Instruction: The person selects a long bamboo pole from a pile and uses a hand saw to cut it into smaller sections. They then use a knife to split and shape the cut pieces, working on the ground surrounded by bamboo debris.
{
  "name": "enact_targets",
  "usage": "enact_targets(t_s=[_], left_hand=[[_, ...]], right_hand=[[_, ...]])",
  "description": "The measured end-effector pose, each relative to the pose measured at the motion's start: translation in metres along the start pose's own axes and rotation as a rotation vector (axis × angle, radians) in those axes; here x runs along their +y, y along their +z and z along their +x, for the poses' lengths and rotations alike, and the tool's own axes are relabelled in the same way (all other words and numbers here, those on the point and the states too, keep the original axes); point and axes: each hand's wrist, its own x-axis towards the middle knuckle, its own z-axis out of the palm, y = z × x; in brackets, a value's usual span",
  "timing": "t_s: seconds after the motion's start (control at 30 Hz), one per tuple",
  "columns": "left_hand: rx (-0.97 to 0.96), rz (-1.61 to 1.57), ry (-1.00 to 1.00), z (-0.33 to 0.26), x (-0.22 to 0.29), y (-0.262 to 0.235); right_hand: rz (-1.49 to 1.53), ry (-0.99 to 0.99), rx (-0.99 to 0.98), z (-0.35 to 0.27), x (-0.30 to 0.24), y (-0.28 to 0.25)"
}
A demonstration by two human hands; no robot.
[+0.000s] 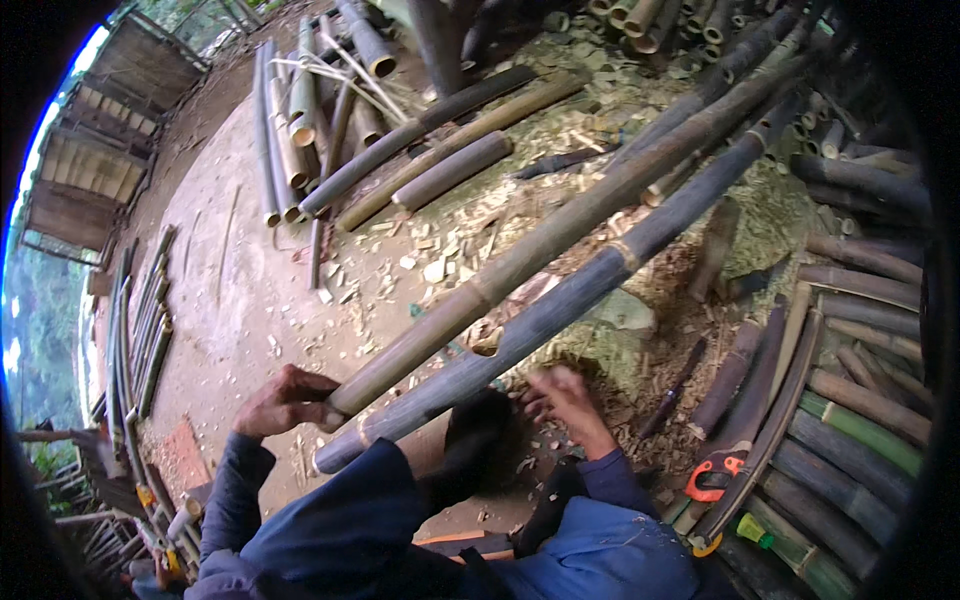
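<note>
My left hand (285, 400) is closed on the near end of a long brown bamboo pole (480, 288), which slants away to the upper right. Close beside that pole runs a darker grey bamboo pole (570, 292), with a hole cut in its upper side and its near end by my left knee. My right hand (568, 402) is just to the right of the dark pole, apart from it and over the chip-strewn ground. Motion smears its fingers, so whether they hold anything is unclear.
Wood chips (435, 270) litter the ground. Cut bamboo lengths (450, 170) lie ahead, with more bamboo stacked at far right. A handsaw with an orange handle (712, 475) sits right of my leg. Thin poles (150, 330) lie at left.
</note>
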Motion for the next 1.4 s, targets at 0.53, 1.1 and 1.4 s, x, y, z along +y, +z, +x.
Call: enact_targets(t_s=[0.53, 1.1, 1.4], left_hand=[[0.096, 0.479, -0.008, 0.040, 0.076, 0.052], [-0.250, 0.386, 0.285, 0.091, 0.081, 0.027], [-0.166, 0.297, 0.355, 0.130, 0.100, 0.036]], right_hand=[[0.371, -0.610, 0.494, 0.181, -0.208, -0.209], [0.621, -0.678, 0.325, 0.053, -0.225, -0.074], [0.663, -0.636, 0.155, 0.070, -0.183, -0.043]])
